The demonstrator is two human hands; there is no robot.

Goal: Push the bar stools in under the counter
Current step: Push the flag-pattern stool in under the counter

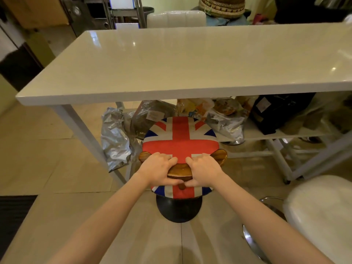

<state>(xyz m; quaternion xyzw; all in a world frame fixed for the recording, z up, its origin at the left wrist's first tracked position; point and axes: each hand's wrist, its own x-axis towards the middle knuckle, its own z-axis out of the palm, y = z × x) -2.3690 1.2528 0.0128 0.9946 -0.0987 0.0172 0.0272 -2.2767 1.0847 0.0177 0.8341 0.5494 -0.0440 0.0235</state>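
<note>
Both hands grip the low wooden backrest (180, 171) of the flag stool (180, 138), side by side and nearly touching. The left hand (159, 169) wraps the backrest's left half, fingers (167, 159) over the top onto the seat, thumb underneath. The right hand (203, 169) mirrors it on the right half, closed the same way. The wood shows between the two hands and curls out past each of them at the seat's rear corners.

The stool stands straight ahead of the person, at arm's reach, its seat printed with a Union Jack. The seat's far edge sits about under the near edge of the worktop (190, 60), while most of the seat and the black base (179, 210) are out on the tiled floor (47, 159).

Under the worktop, a low shelf (285, 133) carries foil bags (114, 138), a brown packet (150, 115) and a black bag (276, 113), just beyond the stool. A white stool (320, 210) with a chrome base stands to the right of the flag stool, close to the person's right arm and well clear of the worktop. Another white seat back (176, 19) shows beyond the worktop's far edge.
</note>
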